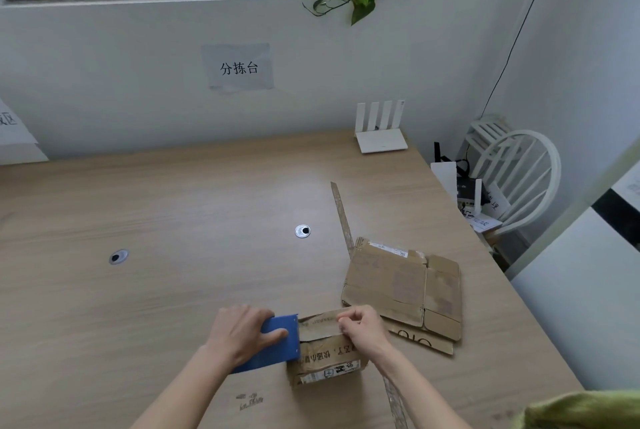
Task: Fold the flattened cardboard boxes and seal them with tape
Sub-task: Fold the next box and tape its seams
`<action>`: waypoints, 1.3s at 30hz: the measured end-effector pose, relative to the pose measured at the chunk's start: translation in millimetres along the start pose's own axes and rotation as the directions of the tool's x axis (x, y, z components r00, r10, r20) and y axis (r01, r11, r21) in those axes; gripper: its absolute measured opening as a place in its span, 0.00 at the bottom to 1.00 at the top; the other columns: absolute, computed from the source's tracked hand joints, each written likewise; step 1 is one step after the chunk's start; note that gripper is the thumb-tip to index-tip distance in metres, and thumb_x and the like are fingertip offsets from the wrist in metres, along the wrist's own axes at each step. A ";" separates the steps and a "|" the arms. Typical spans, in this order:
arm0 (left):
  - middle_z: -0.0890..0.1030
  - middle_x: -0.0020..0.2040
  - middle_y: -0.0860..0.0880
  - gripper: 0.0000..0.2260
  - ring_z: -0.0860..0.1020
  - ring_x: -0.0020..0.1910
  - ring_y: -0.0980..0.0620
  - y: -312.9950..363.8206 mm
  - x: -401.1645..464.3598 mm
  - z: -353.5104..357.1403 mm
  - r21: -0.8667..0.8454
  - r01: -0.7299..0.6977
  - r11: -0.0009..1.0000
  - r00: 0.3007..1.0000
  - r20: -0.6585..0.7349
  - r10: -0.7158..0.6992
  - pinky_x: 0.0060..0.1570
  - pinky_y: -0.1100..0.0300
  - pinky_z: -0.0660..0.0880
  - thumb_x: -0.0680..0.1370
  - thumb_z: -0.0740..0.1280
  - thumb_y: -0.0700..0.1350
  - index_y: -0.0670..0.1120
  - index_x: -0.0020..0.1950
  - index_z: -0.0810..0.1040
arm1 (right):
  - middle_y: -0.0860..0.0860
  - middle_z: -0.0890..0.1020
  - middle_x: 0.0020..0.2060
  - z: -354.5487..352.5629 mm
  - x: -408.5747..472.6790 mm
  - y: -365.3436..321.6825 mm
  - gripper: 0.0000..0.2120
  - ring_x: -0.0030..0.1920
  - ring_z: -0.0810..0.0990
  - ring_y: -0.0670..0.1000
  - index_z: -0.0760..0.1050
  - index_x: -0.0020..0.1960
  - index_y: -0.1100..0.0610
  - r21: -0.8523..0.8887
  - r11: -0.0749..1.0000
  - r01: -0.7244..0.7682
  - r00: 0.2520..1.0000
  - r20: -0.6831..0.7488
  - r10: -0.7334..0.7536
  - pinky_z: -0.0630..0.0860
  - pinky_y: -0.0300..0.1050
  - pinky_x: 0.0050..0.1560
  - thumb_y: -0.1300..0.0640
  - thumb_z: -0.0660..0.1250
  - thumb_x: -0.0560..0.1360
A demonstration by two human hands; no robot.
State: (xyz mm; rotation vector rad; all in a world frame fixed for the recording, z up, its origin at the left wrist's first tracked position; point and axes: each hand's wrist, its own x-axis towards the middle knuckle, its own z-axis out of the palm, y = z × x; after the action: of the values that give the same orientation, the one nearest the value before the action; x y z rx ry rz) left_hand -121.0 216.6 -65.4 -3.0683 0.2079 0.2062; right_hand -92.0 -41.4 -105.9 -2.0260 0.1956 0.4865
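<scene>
Where the two grips meet the work, we see the left hand (242, 331) wrapped around a blue tape dispenser (275, 345), thumb across its upper face, its toothed edge lying against the left side of a small folded cardboard box (327, 357). Our right hand (363, 326) is curled, its fingertips pinching at the box's top flap, where a band of clear tape (320, 326) runs from the dispenser across the flap. That box stands on the wooden surface (173, 220) near its front edge, with printed labels on its near face. Just to its right and behind lie flattened cardboard boxes (408, 285), stacked one upon another, the lowest showing printed letters at its near edge. One loose strip of tape (343, 217) stands up from the back of this stack; another strip (394, 401) trails along the surface beneath the right forearm. Farther out, two round cable grommets (302, 231) are set into the surface, a white router (381, 137) stands at the far right corner, a paper sign (239, 66) is fixed to the wall, and a white chair (512, 179) stands beside the surface's right edge.
</scene>
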 end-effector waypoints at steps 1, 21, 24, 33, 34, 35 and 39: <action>0.80 0.39 0.51 0.28 0.76 0.36 0.51 0.7 -1.8 2.8 -0.004 0.003 1.000 1.000 -0.006 -0.003 0.30 0.58 0.61 0.73 0.53 0.71 0.50 0.49 0.77 | 0.40 0.81 0.47 0.0 -0.3 -1.3 0.10 0.49 0.80 0.43 0.81 0.39 0.46 -0.117 0.993 0.032 0.999 -0.014 -0.034 0.78 0.45 0.50 0.57 0.68 0.76; 0.82 0.42 0.54 0.32 0.79 0.38 0.54 16.8 6.2 4.1 -0.023 -0.070 0.997 0.997 -0.036 0.069 0.33 0.59 0.72 0.71 0.47 0.73 0.53 0.54 0.79 | 0.58 0.86 0.45 -23.8 6.9 27.2 0.06 0.45 0.86 0.53 0.80 0.51 0.63 0.292 0.938 -0.186 0.982 0.042 0.182 0.84 0.47 0.51 0.64 0.64 0.81; 0.82 0.41 0.53 0.36 0.80 0.38 0.53 19.3 5.8 4.6 0.009 -0.097 0.995 0.993 -0.060 0.097 0.29 0.60 0.64 0.68 0.43 0.73 0.53 0.54 0.79 | 0.56 0.85 0.42 -26.2 9.2 34.5 0.06 0.43 0.85 0.51 0.81 0.49 0.62 0.259 0.945 -0.199 0.980 0.058 0.190 0.84 0.43 0.47 0.65 0.65 0.80; 0.70 0.31 0.54 0.37 0.66 0.26 0.56 33.9 3.2 -1.9 0.040 -0.140 0.989 0.986 -0.083 0.143 0.25 0.62 0.56 0.67 0.39 0.71 0.53 0.53 0.79 | 0.61 0.85 0.47 -33.3 6.3 43.5 0.05 0.47 0.85 0.54 0.79 0.51 0.65 0.333 0.899 -0.285 0.959 0.093 0.269 0.84 0.44 0.48 0.68 0.64 0.80; 0.71 0.32 0.54 0.37 0.67 0.27 0.56 33.0 2.8 -1.0 0.045 -0.142 0.989 0.985 -0.089 0.146 0.25 0.62 0.56 0.67 0.39 0.71 0.53 0.54 0.79 | 0.61 0.85 0.46 -32.0 6.8 44.8 0.05 0.47 0.85 0.54 0.79 0.50 0.65 0.324 0.902 -0.287 0.958 0.092 0.272 0.84 0.45 0.48 0.68 0.65 0.79; 0.72 0.33 0.54 0.37 0.69 0.28 0.55 31.9 2.6 -0.5 0.045 -0.143 0.989 0.985 -0.090 0.146 0.25 0.62 0.56 0.68 0.39 0.72 0.54 0.55 0.79 | 0.61 0.84 0.45 -30.3 9.4 47.4 0.05 0.46 0.85 0.54 0.80 0.50 0.66 0.318 0.904 -0.287 0.958 0.090 0.272 0.84 0.45 0.47 0.68 0.65 0.79; 0.73 0.33 0.55 0.33 0.70 0.28 0.55 29.9 2.8 2.6 0.040 -0.156 0.987 0.980 -0.118 0.160 0.24 0.63 0.56 0.70 0.44 0.72 0.54 0.53 0.79 | 0.59 0.84 0.43 -22.9 17.6 54.3 0.06 0.44 0.85 0.53 0.81 0.46 0.64 0.224 0.932 -0.283 0.959 0.067 0.275 0.85 0.46 0.44 0.68 0.66 0.77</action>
State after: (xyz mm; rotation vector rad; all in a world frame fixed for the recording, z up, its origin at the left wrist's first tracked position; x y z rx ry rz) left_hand -122.7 186.8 -69.9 -3.0368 0.4575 0.0229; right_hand -88.5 -86.6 -147.5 -1.7663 0.5022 0.6448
